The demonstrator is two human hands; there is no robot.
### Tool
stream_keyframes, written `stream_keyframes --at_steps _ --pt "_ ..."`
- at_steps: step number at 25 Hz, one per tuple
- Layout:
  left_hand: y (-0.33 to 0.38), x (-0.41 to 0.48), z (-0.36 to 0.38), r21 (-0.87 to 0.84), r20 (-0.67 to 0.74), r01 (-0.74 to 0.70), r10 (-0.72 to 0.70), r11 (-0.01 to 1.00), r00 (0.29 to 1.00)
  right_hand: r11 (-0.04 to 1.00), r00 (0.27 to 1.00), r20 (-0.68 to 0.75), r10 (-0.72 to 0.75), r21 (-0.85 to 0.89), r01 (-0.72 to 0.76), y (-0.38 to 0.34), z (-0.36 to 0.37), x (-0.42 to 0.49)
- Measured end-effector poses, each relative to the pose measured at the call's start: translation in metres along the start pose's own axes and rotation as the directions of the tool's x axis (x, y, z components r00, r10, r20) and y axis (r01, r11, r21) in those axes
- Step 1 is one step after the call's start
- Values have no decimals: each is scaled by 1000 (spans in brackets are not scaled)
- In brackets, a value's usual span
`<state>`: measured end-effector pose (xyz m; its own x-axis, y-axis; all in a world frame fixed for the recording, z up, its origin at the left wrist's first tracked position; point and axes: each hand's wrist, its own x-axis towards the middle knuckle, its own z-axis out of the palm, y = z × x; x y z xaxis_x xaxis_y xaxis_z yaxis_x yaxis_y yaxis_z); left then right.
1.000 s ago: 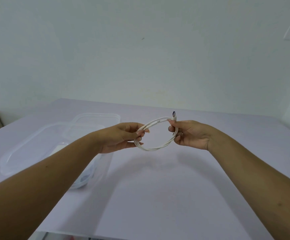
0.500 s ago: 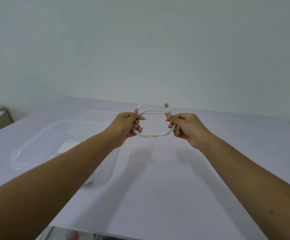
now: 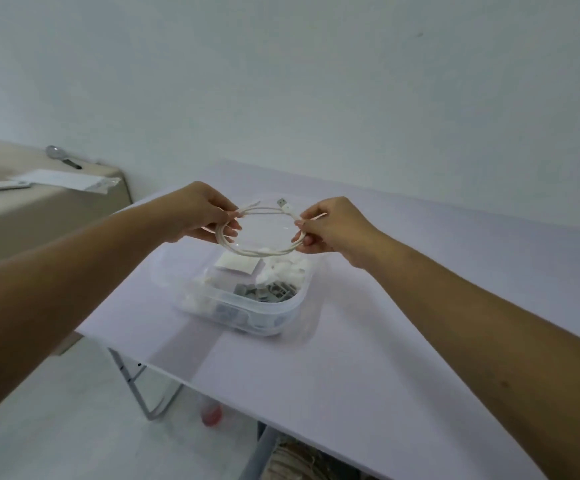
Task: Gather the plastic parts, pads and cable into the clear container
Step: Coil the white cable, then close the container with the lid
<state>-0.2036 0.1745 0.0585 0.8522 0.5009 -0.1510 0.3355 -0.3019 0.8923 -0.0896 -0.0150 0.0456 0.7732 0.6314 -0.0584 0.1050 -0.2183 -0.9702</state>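
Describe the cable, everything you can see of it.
The cable is thin, white and smooth, wound into a loose loop of a few turns. The left hand pinches one side, the right hand the other, holding it in the air above the open container. A metal USB plug sticks up near the right hand; a slim white end points out by the left.

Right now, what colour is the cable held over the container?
White cable, with a metallic plug tip; seen in the head view, looped between left hand and right hand.
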Motion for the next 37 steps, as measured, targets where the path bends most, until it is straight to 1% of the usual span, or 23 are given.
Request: stream_keyframes --at_steps 2,3,5,6,11,13,14,16,17,20,22,23,24,25,26,28,29,31,33,34,35,36,37 --pt "-16 8 -12 197 -56 -17 28 980 998 990 1000 -1 9 -138 -9 2 26 10" --pt "-24 13 -14 312 -80 -32 60 949 995 976 1000 1 10 -217 -10 3 36 15" --pt "-34 26 -10 529 -96 -68 140 846 986 934 1000 -6 16 -357 -17 8 51 26" --pt "-39 34 -8 600 -89 -76 161 796 983 912 1000 -14 25 -408 -28 10 56 32" --pt "-61 57 9 827 0 -150 268 542 964 824 994 -16 111 -558 -101 22 65 53" --pt "-64 59 13 878 14 -148 285 455 958 764 996 12 93 -642 -64 21 63 57" --pt "-64 61 13 891 12 -144 297 430 955 753 997 20 70 -657 -40 20 60 59" --pt "-59 68 7 881 8 -172 350 441 937 775 1000 16 -7 -632 15 16 49 64" --pt "-55 72 3 855 8 -207 387 475 922 789 997 -10 -73 -612 52 13 41 68" --pt "-35 86 -6 705 -46 -313 483 636 875 820 963 -145 -225 -562 107 10 12 87" --pt "-18 96 -5 617 -129 -373 556 693 821 833 941 -240 -238 -549 70 17 -8 104" --pt "-11 104 -4 607 -169 -383 584 697 794 835 934 -278 -225 -549 38 23 -18 112" --pt "-8 115 -3 615 -195 -365 583 699 789 838 932 -307 -191 -546 -8 29 -26 118" --pt "-4 129 -1 634 -202 -317 547 705 813 836 935 -328 -138 -544 -68 36 -33 125" --pt "-1 145 2 662 -186 -244 471 709 862 816 941 -333 -66 -560 -141 43 -39 130" --pt "1 171 12 728 -119 -75 234 681 965 723 946 -316 76 -636 -271 56 -45 138" --pt "3 179 17 745 -86 -14 117 667 989 695 944 -306 121 -653 -300 61 -44 141" --pt "6 190 25 751 -41 76 -68 656 997 690 949 -279 145 -659 -300 72 -40 150" --pt "5 198 29 783 -12 105 -153 614 988 669 953 -266 148 -682 -294 80 -35 156" --pt "1 202 30 783 -28 123 -163 610 986 661 953 -262 155 -689 -297 84 -35 158" --pt "-3 206 29 748 -51 148 -165 647 985 664 956 -247 157 -690 -288 88 -36 160" --pt "-8 211 26 670 -67 178 -180 721 981 695 959 -237 157 -663 -277 90 -39 162" --pt "-12 213 22 539 -80 207 -195 817 977 747 964 -229 135 -616 -251 90 -42 163"
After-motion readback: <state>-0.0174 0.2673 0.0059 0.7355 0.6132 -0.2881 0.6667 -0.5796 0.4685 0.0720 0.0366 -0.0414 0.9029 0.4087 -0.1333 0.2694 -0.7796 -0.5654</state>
